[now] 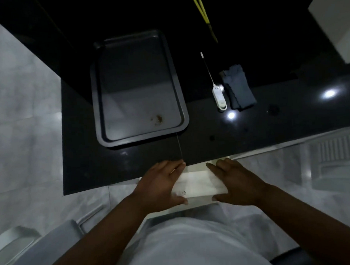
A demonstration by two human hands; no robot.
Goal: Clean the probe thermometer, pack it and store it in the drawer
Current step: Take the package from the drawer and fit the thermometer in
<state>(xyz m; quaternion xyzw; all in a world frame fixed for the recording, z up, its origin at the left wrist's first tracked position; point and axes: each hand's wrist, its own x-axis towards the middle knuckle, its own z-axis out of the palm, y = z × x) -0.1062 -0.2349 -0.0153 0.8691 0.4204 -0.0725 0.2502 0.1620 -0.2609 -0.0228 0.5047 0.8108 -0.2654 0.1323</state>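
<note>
The left hand (161,184) and right hand (236,182) are laid flat, fingers extended, on either side of a white box (199,184) in the open drawer (196,204); nothing is gripped. Farther on the black bench (210,130), the probe thermometer (216,89) is placed beside a grey cloth (238,88), right of a dark tray (137,89).

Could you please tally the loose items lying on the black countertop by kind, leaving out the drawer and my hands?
Dark rectangular metal tray: 1
White probe thermometer with thin metal probe: 1
Folded dark grey cloth: 1
Yellow tongs-like tool, partly cut off at the top edge: 1
Total: 4
</note>
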